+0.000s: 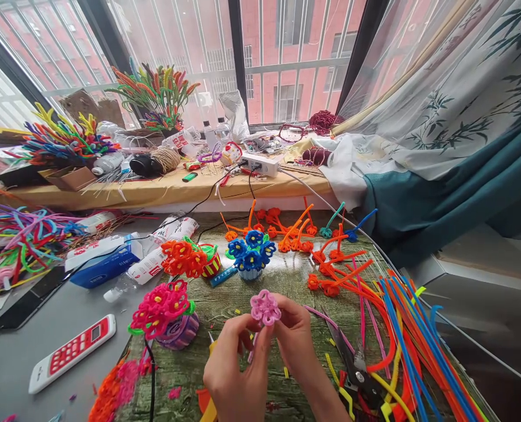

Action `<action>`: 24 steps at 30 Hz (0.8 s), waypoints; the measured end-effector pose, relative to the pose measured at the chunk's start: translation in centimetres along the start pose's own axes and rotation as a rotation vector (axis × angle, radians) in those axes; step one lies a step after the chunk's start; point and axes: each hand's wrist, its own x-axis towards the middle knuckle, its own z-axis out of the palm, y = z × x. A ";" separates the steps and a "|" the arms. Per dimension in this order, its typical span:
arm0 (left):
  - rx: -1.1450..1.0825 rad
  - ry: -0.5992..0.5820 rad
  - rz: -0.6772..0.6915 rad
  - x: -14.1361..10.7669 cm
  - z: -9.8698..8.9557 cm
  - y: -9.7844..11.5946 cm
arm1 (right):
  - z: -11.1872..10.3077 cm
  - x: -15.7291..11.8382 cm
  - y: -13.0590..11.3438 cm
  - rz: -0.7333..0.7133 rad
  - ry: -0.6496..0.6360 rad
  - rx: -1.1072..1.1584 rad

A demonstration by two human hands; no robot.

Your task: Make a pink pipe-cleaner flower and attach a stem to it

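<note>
A pink pipe-cleaner flower (265,308) with looped petals is held up between both hands. My left hand (238,363) pinches it from below and the left, a pink stem showing near the fingers. My right hand (296,337) has its fingertips closed on the flower's right side. Behind the hands stands a small pot of blue flowers (251,252). To the left are a pot of pink flowers (163,310) and a pot of orange-red flowers (184,258). Black-handled pliers (359,378) lie to the right of my right hand.
Orange pipe-cleaner flowers (330,269) lie at the back right, beside bundled blue and orange stems (427,346). A red-and-white calculator (73,353) and blue box (104,264) sit left. A cluttered ledge (155,190) runs below the window.
</note>
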 end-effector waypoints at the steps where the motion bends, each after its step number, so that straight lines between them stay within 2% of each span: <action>1: -0.007 -0.001 -0.018 0.0 0.1 -0.1 | 0.0 0.0 0.0 0.003 0.001 -0.005; 8: -0.083 -0.012 -0.142 -0.3 0.3 -0.6 | 0.0 0.0 -0.5 -0.043 -0.029 -0.054; 15: -0.215 -0.094 -0.270 -0.6 0.1 -1.3 | 0.0 0.1 -1.0 -0.117 -0.050 -0.090; 24: -0.257 -0.171 -0.210 -0.3 -0.2 -1.1 | -0.3 0.0 -0.2 -0.099 0.005 -0.045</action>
